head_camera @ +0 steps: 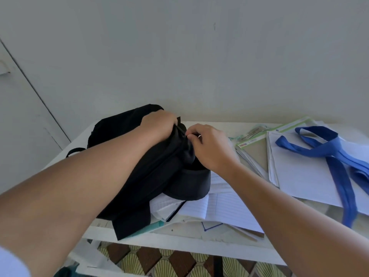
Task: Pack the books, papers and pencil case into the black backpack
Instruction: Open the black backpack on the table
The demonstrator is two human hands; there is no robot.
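A person's 2 bare hands work at the top of a soft black fabric backpack [151, 166] lying on a white table [199, 243] pushed against a pale wall [199, 56]. The left hand [159, 121] curls over and grips the bag's upper edge, while the right hand [209, 145] pinches a small metal zip pull [199, 136] between thumb and fingertips. The backpack sits on the table's left half, its lower corner overhanging the near edge and 1 strap loop [74, 151] reaching toward the left edge. Its right side rests on lined white paper sheets and notebooks [223, 208], which spread close to the front edge. Further right, near the wall, lies a stack of green-bordered books [257, 148]; their labels are too blurred to read. 1 long blue fabric strap [337, 168] crosses a white pad [303, 176] at the right edge. Patterned floor tiles [159, 260] show beneath the table.
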